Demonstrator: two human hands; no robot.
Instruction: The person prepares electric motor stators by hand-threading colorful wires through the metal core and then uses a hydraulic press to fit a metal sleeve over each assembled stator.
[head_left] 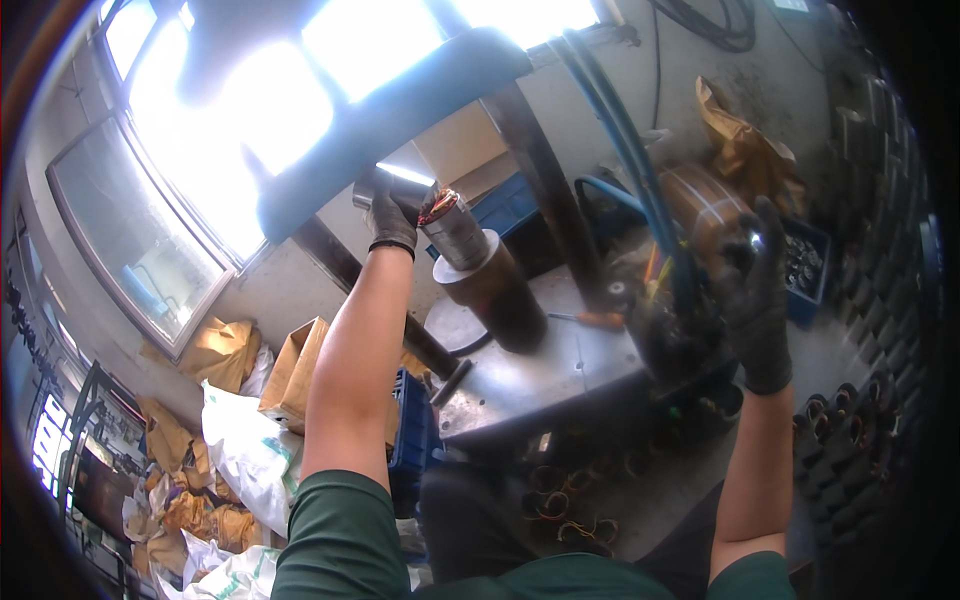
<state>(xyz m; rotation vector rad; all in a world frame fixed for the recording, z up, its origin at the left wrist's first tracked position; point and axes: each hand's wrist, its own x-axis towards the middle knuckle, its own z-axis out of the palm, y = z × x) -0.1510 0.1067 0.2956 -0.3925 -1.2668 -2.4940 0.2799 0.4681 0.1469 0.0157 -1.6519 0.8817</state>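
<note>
My left hand (pixel 390 220), in a grey glove, is closed on a grey metal cylinder (pixel 362 192) beneath the blue crossbeam of a press (pixel 390 105). Just right of that hand, a motor stator (pixel 460 238) with copper and red windings at its top sits slightly tilted in view on a round metal post (pixel 495 300). The post stands on the press's steel table (pixel 540 385). Off to the right, my right hand (pixel 755 310), also gloved, is raised with its fingers bent round something dark with a shiny spot; blur hides what it is.
An orange-handled tool (pixel 600 320) lies on the steel table. Blue hoses (pixel 640 160) run down the press's right side. A blue crate of small parts (pixel 805 262) stands beyond my right hand. Several wound stators (pixel 560 500) are on the floor; white sacks (pixel 245 455) and a cardboard box (pixel 292 375) are left.
</note>
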